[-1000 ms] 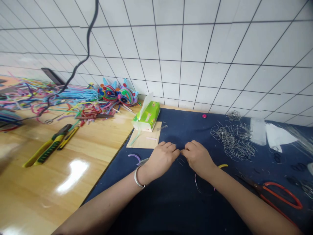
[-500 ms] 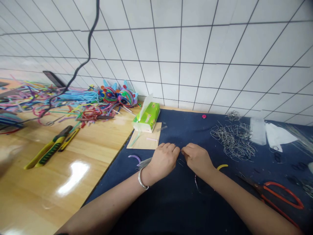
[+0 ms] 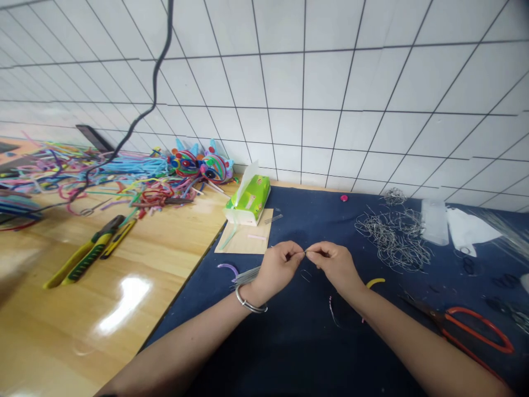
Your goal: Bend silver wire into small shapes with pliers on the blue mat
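My left hand [image 3: 280, 267], with a silver bangle at its wrist, is closed in a pinch. My right hand [image 3: 333, 263] pinches too, its fingertips almost meeting the left ones. Between the tips runs a thin wire-like strand [image 3: 306, 252], too small to make out well. Just below lies a short bent wire [image 3: 306, 274] on the dark blue cloth [image 3: 285, 342]. A bundle of straight wires [image 3: 248, 274] is partly hidden behind my left wrist, beside a purple curved piece [image 3: 228, 268]. Near my right forearm are a beaded wire [image 3: 332, 310] and a yellow curved piece [image 3: 376, 282].
Tangled wire pieces [image 3: 392, 237] and orange-handled scissors [image 3: 475, 325] lie to the right. A green tissue pack [image 3: 250, 199] rests on a small board [image 3: 242, 245]. Yellow-green pliers [image 3: 88, 251] and colourful fuzzy stems [image 3: 136, 168] occupy the wooden table, below a tiled wall.
My left hand has turned, so its thumb and forefinger now show in a pinch, and its bangle has slid. My right hand stays in nearly the same place, fingers less curled.
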`<state>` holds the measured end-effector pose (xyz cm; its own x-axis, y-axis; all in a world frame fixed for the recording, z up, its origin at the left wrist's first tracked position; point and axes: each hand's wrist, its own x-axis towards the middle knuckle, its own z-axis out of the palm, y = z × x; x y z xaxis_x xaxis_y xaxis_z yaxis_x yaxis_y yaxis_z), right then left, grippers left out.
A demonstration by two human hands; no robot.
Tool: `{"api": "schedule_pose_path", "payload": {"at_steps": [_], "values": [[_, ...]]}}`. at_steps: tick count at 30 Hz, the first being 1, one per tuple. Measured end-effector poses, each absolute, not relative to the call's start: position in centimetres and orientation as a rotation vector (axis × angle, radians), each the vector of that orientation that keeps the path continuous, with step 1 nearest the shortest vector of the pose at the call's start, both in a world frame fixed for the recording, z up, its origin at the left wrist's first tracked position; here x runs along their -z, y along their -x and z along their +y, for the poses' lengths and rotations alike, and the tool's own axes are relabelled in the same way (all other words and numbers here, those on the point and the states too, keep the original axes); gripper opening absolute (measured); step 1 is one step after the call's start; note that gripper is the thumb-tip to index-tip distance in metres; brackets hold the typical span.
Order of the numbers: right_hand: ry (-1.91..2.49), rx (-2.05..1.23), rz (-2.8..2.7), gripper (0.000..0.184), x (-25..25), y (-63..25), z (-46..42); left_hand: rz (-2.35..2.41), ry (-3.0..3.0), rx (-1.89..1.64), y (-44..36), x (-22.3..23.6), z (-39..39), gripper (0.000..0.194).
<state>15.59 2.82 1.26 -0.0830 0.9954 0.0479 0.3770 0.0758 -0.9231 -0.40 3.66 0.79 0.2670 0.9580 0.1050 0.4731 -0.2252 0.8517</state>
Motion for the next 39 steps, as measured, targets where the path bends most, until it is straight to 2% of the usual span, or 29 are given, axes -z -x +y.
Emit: {"api": "schedule_pose_path", "payload": {"at_steps": [5,13,20,25,39], "values": [[1.366,-1.431,-1.513,0.02,-2.5,-16.7,3.6,1.203,-1.635,-0.752,0.9,-0.6,4.2,0.017],[1.311,-1.665,-1.616,0.017,-2.9,-17.8,4.1,0.993,-1.701,-0.552,2.1,-2.0,4.7,0.013],[1.364,-1.598,-1.679,0.016,-2.3,-17.0,3.7,0.989,-1.833,-0.474,2.7,-2.7,4.7,0.011],[1.377,-1.526,-1.572,0.016,-2.2,-16.5,3.6,1.058,-1.679,-0.582,2.2,-1.4,4.5,0.009],[1.232,-1.678,-1.25,0.016,-1.4,-16.2,3.3,1.056,-1.344,-0.827,0.9,-0.5,3.8,0.013]]}}
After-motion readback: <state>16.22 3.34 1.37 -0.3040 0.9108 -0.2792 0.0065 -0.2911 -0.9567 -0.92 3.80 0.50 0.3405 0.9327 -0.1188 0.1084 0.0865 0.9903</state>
